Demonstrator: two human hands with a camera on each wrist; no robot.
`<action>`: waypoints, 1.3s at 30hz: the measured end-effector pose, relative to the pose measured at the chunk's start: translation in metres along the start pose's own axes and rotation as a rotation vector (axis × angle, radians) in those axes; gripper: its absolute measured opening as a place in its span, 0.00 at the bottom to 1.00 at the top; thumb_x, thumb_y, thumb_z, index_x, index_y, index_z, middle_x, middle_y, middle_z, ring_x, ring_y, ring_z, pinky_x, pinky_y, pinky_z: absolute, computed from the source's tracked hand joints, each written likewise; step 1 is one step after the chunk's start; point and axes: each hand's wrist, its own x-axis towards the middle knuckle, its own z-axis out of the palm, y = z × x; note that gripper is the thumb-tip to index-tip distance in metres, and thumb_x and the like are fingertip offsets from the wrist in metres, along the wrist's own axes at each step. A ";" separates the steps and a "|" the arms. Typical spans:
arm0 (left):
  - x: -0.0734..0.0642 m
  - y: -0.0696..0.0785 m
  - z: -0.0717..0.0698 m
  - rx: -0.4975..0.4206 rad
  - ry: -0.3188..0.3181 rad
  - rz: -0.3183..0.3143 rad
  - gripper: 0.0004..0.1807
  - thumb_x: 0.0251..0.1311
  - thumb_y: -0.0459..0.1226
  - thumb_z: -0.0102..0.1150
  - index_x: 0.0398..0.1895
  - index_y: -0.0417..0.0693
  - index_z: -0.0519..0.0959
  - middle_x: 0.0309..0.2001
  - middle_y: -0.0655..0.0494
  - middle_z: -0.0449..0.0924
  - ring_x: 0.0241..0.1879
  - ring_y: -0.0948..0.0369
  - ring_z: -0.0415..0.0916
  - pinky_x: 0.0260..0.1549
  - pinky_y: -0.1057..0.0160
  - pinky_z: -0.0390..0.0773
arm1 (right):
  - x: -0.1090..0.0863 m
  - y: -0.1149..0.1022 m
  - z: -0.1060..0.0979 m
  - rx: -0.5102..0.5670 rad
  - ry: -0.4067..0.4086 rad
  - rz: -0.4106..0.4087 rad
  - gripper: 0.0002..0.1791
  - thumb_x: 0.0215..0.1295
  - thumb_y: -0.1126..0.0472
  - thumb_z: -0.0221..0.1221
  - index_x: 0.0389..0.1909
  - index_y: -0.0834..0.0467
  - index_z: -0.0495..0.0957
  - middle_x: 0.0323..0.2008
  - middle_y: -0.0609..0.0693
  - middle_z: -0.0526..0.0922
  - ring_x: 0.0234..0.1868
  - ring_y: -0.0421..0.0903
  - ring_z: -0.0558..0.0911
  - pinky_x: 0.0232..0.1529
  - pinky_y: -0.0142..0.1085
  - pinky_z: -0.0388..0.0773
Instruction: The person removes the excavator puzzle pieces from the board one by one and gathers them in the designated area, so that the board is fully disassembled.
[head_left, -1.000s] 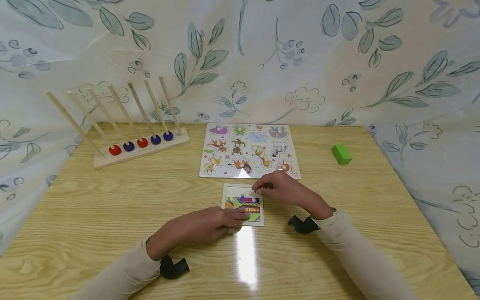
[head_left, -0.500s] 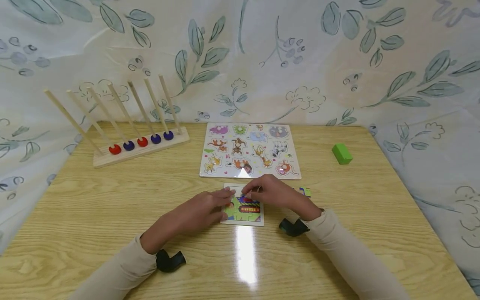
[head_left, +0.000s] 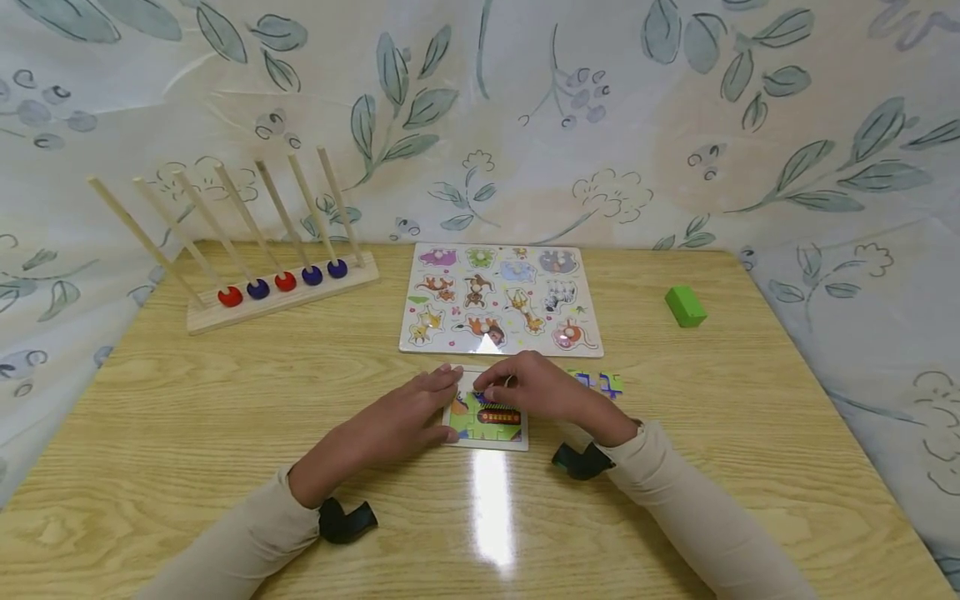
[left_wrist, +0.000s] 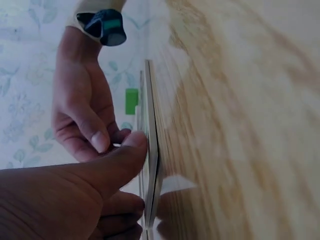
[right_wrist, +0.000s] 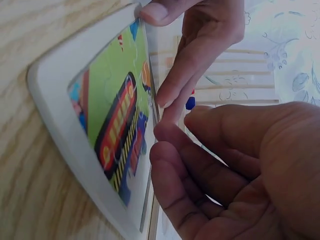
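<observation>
A small jigsaw puzzle in a pale tray [head_left: 489,445] lies on the table, with a red, yellow and green vehicle picture in its lower part and a pale bare strip along the top. My left hand [head_left: 397,421] steadies its left side, fingers stretched along the upper left edge and thumb near the lower left. My right hand [head_left: 536,387] is over the upper part, thumb and fingertips pinched together. In the left wrist view a thin pale edge shows between the right thumb [left_wrist: 95,132] and finger, like a puzzle piece seen edge-on; most of it is hidden.
Loose puzzle pieces [head_left: 611,384] lie just right of the right hand. Behind the tray is an animal peg puzzle board [head_left: 501,302]. A wooden peg stand [head_left: 281,292] with red and blue beads is at the back left, a green block [head_left: 685,307] at the back right.
My right hand has moved left from the tray's upper right corner over its top, uncovering loose pieces. My left hand has shifted from the lower picture to the tray's upper left edge.
</observation>
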 end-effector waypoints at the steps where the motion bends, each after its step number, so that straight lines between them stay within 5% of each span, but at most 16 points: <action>1: 0.000 0.000 0.000 -0.002 -0.003 -0.001 0.38 0.64 0.46 0.62 0.71 0.33 0.62 0.74 0.45 0.54 0.73 0.48 0.47 0.66 0.48 0.58 | 0.000 0.000 0.001 -0.003 -0.002 0.000 0.11 0.68 0.66 0.59 0.47 0.60 0.85 0.42 0.47 0.86 0.38 0.36 0.79 0.38 0.32 0.76; 19: 0.003 0.001 0.001 -0.046 -0.009 -0.046 0.39 0.63 0.45 0.64 0.71 0.35 0.61 0.74 0.45 0.53 0.73 0.48 0.49 0.65 0.46 0.60 | 0.003 -0.001 0.009 0.044 -0.016 -0.011 0.11 0.68 0.68 0.58 0.48 0.60 0.84 0.46 0.50 0.84 0.46 0.40 0.80 0.45 0.33 0.77; 39: 0.005 0.004 0.001 -0.083 -0.002 -0.105 0.39 0.60 0.43 0.67 0.70 0.34 0.63 0.73 0.46 0.55 0.71 0.48 0.53 0.64 0.45 0.60 | 0.006 0.006 0.021 0.169 0.046 -0.055 0.11 0.68 0.71 0.56 0.48 0.63 0.82 0.45 0.53 0.83 0.37 0.42 0.80 0.38 0.34 0.78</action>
